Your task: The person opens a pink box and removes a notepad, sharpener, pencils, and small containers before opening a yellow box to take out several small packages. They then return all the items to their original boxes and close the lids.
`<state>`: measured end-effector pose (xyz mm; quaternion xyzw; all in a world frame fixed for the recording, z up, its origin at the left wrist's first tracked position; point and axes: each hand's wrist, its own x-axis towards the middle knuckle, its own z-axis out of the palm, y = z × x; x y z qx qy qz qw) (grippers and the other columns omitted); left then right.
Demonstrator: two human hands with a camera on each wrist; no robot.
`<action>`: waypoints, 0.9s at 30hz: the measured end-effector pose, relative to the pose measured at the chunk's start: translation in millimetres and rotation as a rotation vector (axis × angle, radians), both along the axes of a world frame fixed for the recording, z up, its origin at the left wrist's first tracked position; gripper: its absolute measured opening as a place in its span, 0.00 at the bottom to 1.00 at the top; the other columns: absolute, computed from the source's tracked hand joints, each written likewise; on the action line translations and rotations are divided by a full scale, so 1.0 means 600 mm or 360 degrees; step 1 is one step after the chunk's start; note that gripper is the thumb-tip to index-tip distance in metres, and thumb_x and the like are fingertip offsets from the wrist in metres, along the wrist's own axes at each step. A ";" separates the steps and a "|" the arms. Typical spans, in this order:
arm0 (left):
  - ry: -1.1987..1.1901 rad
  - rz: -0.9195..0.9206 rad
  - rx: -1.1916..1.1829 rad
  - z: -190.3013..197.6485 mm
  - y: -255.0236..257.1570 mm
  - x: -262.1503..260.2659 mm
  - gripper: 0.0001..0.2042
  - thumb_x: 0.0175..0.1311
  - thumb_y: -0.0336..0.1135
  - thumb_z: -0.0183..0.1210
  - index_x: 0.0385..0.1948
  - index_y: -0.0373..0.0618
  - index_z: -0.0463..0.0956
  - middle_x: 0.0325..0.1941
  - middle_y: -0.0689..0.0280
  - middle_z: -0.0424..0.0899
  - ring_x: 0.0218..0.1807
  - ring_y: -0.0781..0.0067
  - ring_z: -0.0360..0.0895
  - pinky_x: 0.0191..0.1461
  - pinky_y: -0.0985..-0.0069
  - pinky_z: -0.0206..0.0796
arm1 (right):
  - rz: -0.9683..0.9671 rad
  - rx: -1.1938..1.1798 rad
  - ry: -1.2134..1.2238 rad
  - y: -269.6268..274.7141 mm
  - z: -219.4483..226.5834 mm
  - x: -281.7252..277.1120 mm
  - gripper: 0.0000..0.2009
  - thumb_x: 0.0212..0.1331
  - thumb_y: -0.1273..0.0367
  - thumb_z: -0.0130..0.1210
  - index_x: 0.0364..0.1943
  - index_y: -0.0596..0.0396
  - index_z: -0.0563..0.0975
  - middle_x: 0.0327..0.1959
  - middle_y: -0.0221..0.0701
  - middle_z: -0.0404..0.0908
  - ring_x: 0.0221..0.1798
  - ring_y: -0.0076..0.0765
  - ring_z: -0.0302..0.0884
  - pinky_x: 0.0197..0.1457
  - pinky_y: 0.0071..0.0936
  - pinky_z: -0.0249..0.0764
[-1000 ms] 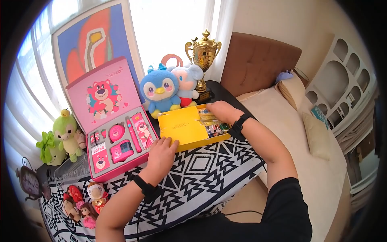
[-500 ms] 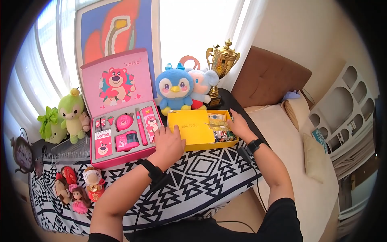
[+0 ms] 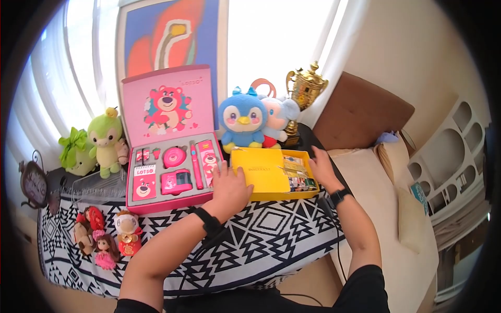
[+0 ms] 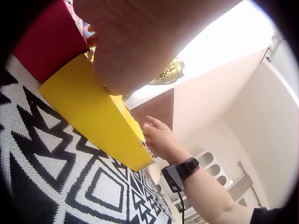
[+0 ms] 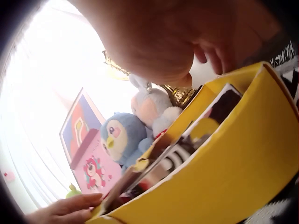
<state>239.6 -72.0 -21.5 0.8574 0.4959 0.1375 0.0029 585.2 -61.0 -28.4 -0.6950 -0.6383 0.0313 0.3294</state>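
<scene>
A yellow box (image 3: 259,169) lies on the patterned cloth, its left part covered by a yellow panel. Several small packets and printed items (image 3: 298,173) show in the uncovered right part. My left hand (image 3: 233,190) is at the box's left end, fingers extended and thumb near its front edge. Beside the box's right end is my right hand (image 3: 323,169), fingers loosely extended near the rim and nothing in its grasp. In the right wrist view that hand hangs above the yellow wall (image 5: 224,172). An open pink box (image 3: 169,203) of stationery stands left of my left hand.
Behind the yellow box sit a blue penguin plush (image 3: 242,122), a pale plush (image 3: 279,117) and a gold trophy (image 3: 308,88). Green plush toys (image 3: 104,138) stand at left, small dolls (image 3: 104,250) at front left. A bed (image 3: 383,219) is at right.
My right hand has moved from over the items inside the yellow box out to its right end. The left hand stays at the left end. The head view has shifted.
</scene>
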 end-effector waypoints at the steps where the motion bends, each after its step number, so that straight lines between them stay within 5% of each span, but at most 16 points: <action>1: -0.0004 0.0032 -0.0005 -0.002 0.002 0.001 0.32 0.68 0.52 0.57 0.63 0.30 0.70 0.61 0.43 0.77 0.73 0.36 0.62 0.76 0.44 0.49 | -0.0201 -0.0051 -0.0027 -0.008 -0.010 0.001 0.21 0.66 0.68 0.54 0.60 0.66 0.74 0.55 0.52 0.78 0.55 0.50 0.79 0.61 0.38 0.74; 3: -0.0090 -0.0029 0.0049 -0.009 0.003 0.008 0.33 0.67 0.50 0.59 0.64 0.29 0.69 0.61 0.42 0.76 0.72 0.36 0.63 0.76 0.47 0.51 | 0.0008 -0.0618 0.0580 -0.013 -0.027 0.022 0.22 0.69 0.65 0.55 0.60 0.68 0.74 0.50 0.48 0.82 0.50 0.42 0.82 0.58 0.33 0.75; 10: -0.0307 -0.0106 0.0002 -0.019 -0.006 0.030 0.32 0.67 0.40 0.60 0.66 0.25 0.63 0.62 0.35 0.71 0.66 0.37 0.69 0.71 0.52 0.60 | 0.0067 -0.0540 0.1095 -0.037 0.010 -0.082 0.18 0.74 0.70 0.50 0.61 0.68 0.74 0.52 0.38 0.84 0.49 0.26 0.81 0.54 0.25 0.75; 14: -0.0521 -0.0064 -0.0187 -0.006 0.000 0.030 0.32 0.66 0.36 0.60 0.67 0.24 0.61 0.63 0.35 0.70 0.64 0.36 0.70 0.70 0.52 0.62 | 0.0037 -0.0573 0.1367 -0.027 0.009 -0.107 0.19 0.74 0.69 0.50 0.62 0.68 0.73 0.53 0.38 0.83 0.52 0.26 0.80 0.58 0.24 0.74; 17: -0.0487 -0.0062 -0.0284 -0.001 0.003 0.034 0.33 0.65 0.34 0.60 0.67 0.23 0.60 0.62 0.34 0.70 0.64 0.35 0.70 0.70 0.53 0.62 | 0.0359 -0.0388 0.1096 -0.013 -0.028 -0.127 0.19 0.74 0.67 0.50 0.62 0.67 0.73 0.54 0.36 0.83 0.55 0.25 0.78 0.60 0.24 0.72; 21: -0.0431 -0.0006 -0.0044 -0.036 0.004 0.033 0.32 0.63 0.33 0.61 0.67 0.23 0.61 0.64 0.32 0.69 0.63 0.33 0.71 0.69 0.52 0.62 | 0.0399 -0.0659 0.1708 -0.020 -0.004 -0.160 0.19 0.75 0.66 0.49 0.62 0.65 0.74 0.56 0.33 0.81 0.56 0.24 0.77 0.61 0.22 0.70; 23: -0.0481 0.0004 0.0056 -0.040 0.005 0.031 0.32 0.63 0.32 0.60 0.67 0.23 0.61 0.64 0.31 0.69 0.63 0.34 0.71 0.68 0.52 0.63 | 0.0417 -0.0685 0.1734 -0.023 0.006 -0.167 0.20 0.76 0.65 0.50 0.63 0.65 0.73 0.55 0.32 0.82 0.54 0.24 0.78 0.59 0.23 0.72; 25: -0.0507 0.0027 0.0046 -0.035 0.004 0.030 0.32 0.63 0.32 0.60 0.67 0.24 0.61 0.64 0.30 0.69 0.62 0.34 0.71 0.68 0.52 0.64 | 0.0299 -0.0610 0.1092 -0.022 -0.008 -0.176 0.17 0.73 0.67 0.52 0.58 0.67 0.76 0.49 0.35 0.84 0.48 0.27 0.81 0.53 0.26 0.75; 27: -0.0526 0.0042 0.0032 -0.027 -0.002 0.034 0.32 0.63 0.32 0.60 0.67 0.24 0.62 0.64 0.30 0.69 0.61 0.34 0.72 0.67 0.52 0.65 | 0.0257 -0.0518 0.1101 -0.017 -0.028 -0.173 0.17 0.71 0.67 0.54 0.55 0.68 0.78 0.45 0.35 0.85 0.44 0.28 0.82 0.50 0.27 0.76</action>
